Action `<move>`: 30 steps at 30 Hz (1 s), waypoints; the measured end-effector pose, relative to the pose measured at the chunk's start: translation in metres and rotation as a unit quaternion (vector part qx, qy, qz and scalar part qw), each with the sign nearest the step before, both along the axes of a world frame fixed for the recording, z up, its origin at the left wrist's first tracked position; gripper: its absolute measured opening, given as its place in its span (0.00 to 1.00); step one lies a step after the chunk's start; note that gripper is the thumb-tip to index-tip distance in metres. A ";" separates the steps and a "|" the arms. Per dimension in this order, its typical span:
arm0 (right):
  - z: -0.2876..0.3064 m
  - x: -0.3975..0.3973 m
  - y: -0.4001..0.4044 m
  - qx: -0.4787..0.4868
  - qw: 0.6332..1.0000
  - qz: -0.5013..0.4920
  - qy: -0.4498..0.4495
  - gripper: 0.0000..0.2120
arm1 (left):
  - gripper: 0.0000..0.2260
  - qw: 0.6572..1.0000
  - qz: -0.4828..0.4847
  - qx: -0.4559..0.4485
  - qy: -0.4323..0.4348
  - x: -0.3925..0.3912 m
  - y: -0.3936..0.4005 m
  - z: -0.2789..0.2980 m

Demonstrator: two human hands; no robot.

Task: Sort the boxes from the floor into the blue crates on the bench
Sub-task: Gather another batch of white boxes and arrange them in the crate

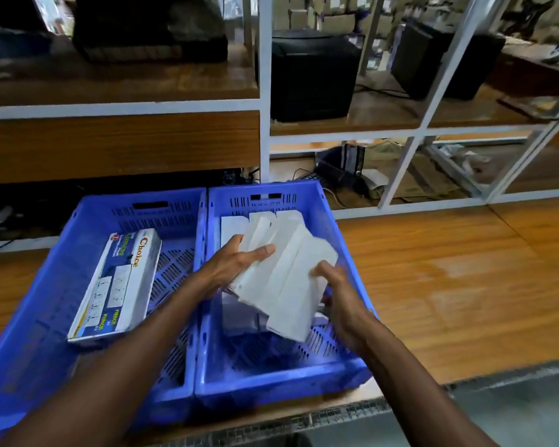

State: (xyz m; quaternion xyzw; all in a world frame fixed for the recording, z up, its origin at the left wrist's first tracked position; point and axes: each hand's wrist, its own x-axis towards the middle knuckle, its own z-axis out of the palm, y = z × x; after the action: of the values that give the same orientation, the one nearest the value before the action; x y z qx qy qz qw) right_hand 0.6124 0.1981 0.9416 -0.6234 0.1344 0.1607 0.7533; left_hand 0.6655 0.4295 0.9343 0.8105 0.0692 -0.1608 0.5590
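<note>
Our left hand (pixel 236 262) grips the upper left side of a bundle of plain white boxes (pixel 281 279), thumb across the top, while our right hand (pixel 336 295) holds the bundle's lower right edge, fingers curled behind it. We hold the bundle tilted over the right blue crate (pixel 346 372), between both hands. More white boxes (pixel 231 227) lie at the crate's far end, partly hidden by the bundle; we cannot count them. The left blue crate (pixel 46 285), touching the right one, holds a long printed box (pixel 117 285). Both crates sit on the wooden table (pixel 449 285).
</note>
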 end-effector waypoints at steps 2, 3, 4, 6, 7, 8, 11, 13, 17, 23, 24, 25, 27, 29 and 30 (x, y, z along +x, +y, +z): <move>-0.014 0.006 -0.014 -0.004 0.998 0.041 0.057 0.32 | 0.43 0.999 -0.014 0.035 0.020 0.003 -0.004 -0.015; -0.022 0.008 -0.019 -0.014 0.995 0.059 0.079 0.31 | 0.44 0.998 -0.026 0.055 0.025 0.003 -0.007 -0.019; -0.027 0.008 -0.022 -0.024 0.992 0.079 0.096 0.27 | 0.45 0.996 -0.033 0.074 0.031 0.001 -0.009 -0.024; -0.034 0.007 -0.030 -0.028 0.984 0.113 0.137 0.20 | 0.48 0.991 -0.052 0.113 0.041 -0.003 -0.014 -0.031; -0.037 0.007 -0.033 -0.025 0.979 0.120 0.162 0.21 | 0.49 0.988 -0.063 0.130 0.045 -0.007 -0.018 -0.033; -0.039 0.007 -0.037 -0.026 0.975 0.120 0.186 0.23 | 0.49 0.986 -0.068 0.146 0.049 -0.010 -0.020 -0.037; -0.046 0.011 -0.042 -0.028 0.968 0.109 0.223 0.18 | 0.46 0.982 -0.071 0.168 0.047 -0.013 -0.026 -0.042; -0.051 0.012 -0.042 -0.028 0.966 0.104 0.233 0.16 | 0.44 0.978 -0.085 0.185 0.048 -0.012 -0.029 -0.043; -0.055 0.012 -0.044 -0.044 0.952 0.121 0.277 0.13 | 0.52 0.953 -0.146 0.262 0.050 -0.009 -0.031 -0.050; -0.046 0.008 -0.048 -0.310 0.899 0.273 0.149 0.15 | 0.49 0.902 -0.252 0.350 -0.004 -0.009 -0.052 -0.052; -0.045 0.008 -0.046 -0.370 0.872 0.299 0.118 0.17 | 0.47 0.896 -0.269 0.352 -0.015 -0.009 -0.055 -0.054; -0.043 0.008 -0.043 -0.413 0.848 0.318 0.097 0.19 | 0.44 0.892 -0.281 0.354 -0.026 -0.011 -0.058 -0.056; -0.040 0.008 -0.039 -0.459 0.824 0.322 0.076 0.19 | 0.38 0.888 -0.288 0.356 -0.043 -0.012 -0.060 -0.058; -0.038 0.007 -0.036 -0.500 0.808 0.306 0.051 0.23 | 0.35 0.891 -0.284 0.352 -0.052 -0.013 -0.058 -0.060; -0.039 0.007 -0.035 -0.512 0.805 0.296 0.039 0.25 | 0.33 0.894 -0.279 0.346 -0.056 -0.013 -0.054 -0.061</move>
State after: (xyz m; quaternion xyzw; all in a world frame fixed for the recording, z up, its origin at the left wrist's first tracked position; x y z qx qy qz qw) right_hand 0.6192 0.1632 0.9028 -0.9213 0.0355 0.3084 0.2342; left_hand 0.6521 0.3753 0.8735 0.9464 -0.1401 -0.2301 0.1783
